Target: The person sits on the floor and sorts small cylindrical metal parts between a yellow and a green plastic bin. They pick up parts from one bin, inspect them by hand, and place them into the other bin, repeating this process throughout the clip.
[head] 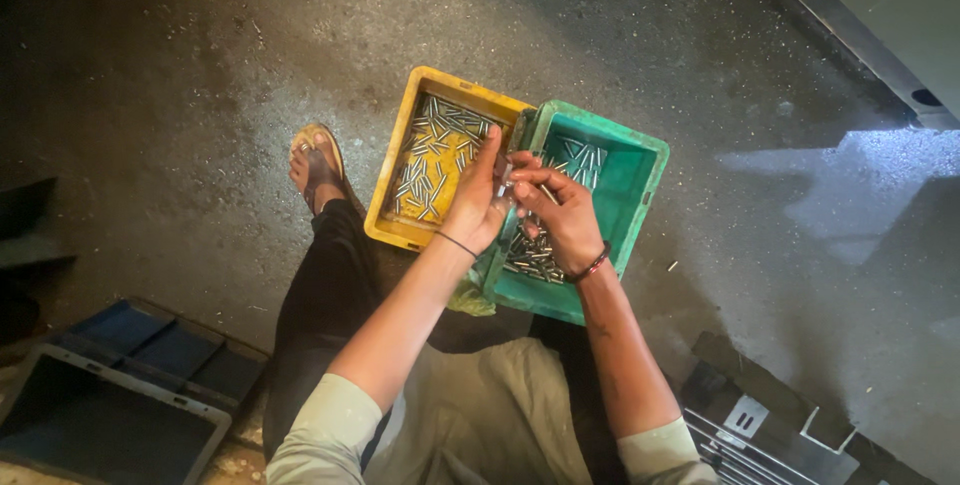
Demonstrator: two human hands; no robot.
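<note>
I sit over two small crates on a dark concrete floor. The yellow crate [395,175] on the left holds several short metal pins. The green crate [640,195] on the right holds more of the same pins, heaped at its near end. My left hand [478,200] and my right hand [560,213] meet above the seam between the crates. Both pinch small metal pins [508,185] between the fingertips. A dark band circles my left wrist and a beaded one my right.
My sandalled foot [318,167] rests left of the yellow crate. Blue trays [120,385] lie at the lower left. A metal rack-like part [770,425] sits at the lower right. A pale machine base [880,15] fills the top right corner.
</note>
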